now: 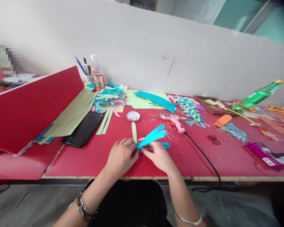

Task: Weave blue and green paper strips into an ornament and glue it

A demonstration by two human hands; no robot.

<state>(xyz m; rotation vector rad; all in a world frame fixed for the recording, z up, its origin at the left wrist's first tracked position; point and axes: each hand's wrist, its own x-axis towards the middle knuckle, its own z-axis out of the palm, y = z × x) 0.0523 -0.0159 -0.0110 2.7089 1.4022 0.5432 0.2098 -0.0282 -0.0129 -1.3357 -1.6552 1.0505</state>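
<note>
Both my hands meet near the front of the red table (90,157). My left hand (121,155) and my right hand (157,155) are closed in a pinch on folded blue paper strips (152,135), whose free ends fan up and to the right. Another blue strip (165,145) lies flat under them. A single green paper strip (134,131) lies just beyond my left hand, below a small round tin (133,116). A pink glue gun (175,121) rests to the right of the strips, its black cord (203,156) running off the table's front edge.
A black phone (84,129) and green paper sheets (72,115) lie left, beside a raised red board (30,107). Piles of cut strips (110,97) and folded paper pieces (191,110) sit at the back. A green bottle (257,96) lies right; a purple stapler (266,154) sits near it.
</note>
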